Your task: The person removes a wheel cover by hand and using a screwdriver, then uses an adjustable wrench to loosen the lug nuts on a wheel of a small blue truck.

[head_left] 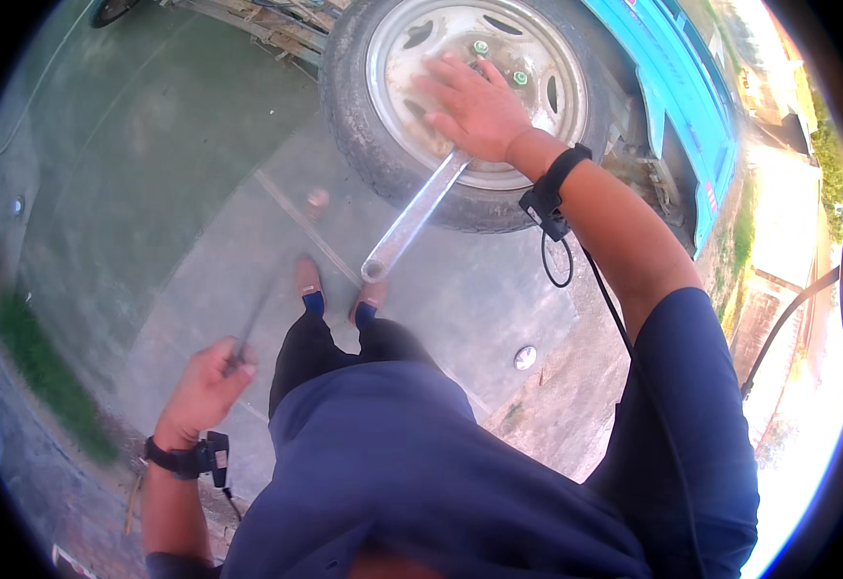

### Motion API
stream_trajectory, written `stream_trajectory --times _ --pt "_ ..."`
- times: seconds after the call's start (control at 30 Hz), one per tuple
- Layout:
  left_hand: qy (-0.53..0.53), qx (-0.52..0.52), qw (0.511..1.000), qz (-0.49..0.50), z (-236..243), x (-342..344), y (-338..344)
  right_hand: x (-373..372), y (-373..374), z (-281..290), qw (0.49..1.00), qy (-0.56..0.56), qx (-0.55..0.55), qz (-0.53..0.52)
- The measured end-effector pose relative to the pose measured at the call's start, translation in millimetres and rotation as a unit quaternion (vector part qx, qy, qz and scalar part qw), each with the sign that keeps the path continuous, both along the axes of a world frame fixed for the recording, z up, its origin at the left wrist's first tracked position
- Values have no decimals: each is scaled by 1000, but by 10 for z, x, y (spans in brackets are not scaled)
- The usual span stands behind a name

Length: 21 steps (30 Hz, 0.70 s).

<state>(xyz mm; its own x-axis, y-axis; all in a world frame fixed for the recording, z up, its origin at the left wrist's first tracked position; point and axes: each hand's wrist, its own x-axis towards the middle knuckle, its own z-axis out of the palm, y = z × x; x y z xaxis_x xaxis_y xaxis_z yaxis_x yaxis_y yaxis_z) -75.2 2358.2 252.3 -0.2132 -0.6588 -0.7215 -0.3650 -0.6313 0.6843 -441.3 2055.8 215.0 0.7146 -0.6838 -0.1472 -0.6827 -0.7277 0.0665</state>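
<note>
A grey steel wheel (404, 72) with a black tyre (373, 159) stands ahead of me, green nuts (520, 78) showing on its hub. My right hand (475, 108) lies over the hub, fingers stretched and apart, slightly blurred. From under its palm a long silver wrench (420, 214) slants toward me, its ring end free above the ground. Whether the palm touches the wrench, I cannot tell; the hand hides the far end. Low on the left, away from the wheel, my left hand (211, 388) is closed on a thin dark rod (259, 314), smeared by motion.
Blue vehicle bodywork (677, 87) rises right of the wheel, with frame parts (267, 24) to its left. My feet (310, 275) stand on grey concrete below the wrench. A round white object (525, 358) lies on the ground at right. A cable (624, 333) runs along my right arm.
</note>
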Motion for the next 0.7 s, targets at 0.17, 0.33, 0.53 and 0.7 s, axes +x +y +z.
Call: stream_trajectory --times 0.17,0.33,0.53,0.7 --pt "57 -36 921 383 155 237 -356 23 -2 33 1000 18 -7 9" --pt "50 -18 995 -84 35 -287 97 4 6 -93 1000 -5 -20 7" --pt "0 26 977 211 81 431 83 -57 -23 28 999 14 4 48" --pt "62 -57 907 414 66 126 -232 -50 -19 -86 999 -2 -29 15"
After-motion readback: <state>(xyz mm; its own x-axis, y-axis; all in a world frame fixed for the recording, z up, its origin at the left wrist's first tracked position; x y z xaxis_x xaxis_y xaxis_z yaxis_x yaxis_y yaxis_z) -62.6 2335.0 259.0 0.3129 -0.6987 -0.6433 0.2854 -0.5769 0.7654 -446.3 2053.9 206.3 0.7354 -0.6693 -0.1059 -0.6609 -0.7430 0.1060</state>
